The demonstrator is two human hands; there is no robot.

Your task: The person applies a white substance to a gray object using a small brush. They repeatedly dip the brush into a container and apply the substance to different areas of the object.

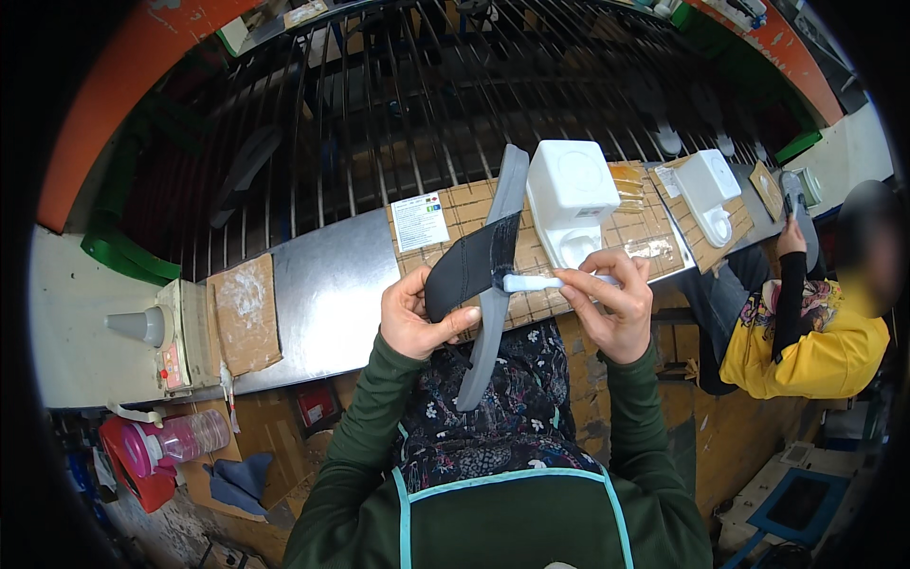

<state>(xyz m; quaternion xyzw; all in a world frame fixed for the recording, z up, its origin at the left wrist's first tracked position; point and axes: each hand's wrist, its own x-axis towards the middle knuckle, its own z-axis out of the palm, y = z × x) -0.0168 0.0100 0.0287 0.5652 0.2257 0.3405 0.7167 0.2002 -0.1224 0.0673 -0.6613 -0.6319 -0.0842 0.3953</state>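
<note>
My left hand (417, 318) grips a slide sandal by its wide black strap (464, 270), thumb and fingers closed round it. The sandal's grey sole (490, 337) stands on edge, tilted, above my lap. In my right hand (614, 299) a small brush (531, 283) with a pale handle is pinched between thumb and fingers. Its tip touches or almost touches the place where strap and sole meet. Just beyond my right hand stands a white plastic pot (573, 190) with a small open cup at its front.
A cardboard sheet (531, 308) lies under the pot, with a label sheet (420, 223) on it. Behind runs a rack of metal rods (379, 123). Another cardboard piece (245, 313) lies at left. On the right, a co-worker in yellow (806, 341) holds a grey sole beside a second white pot (709, 194).
</note>
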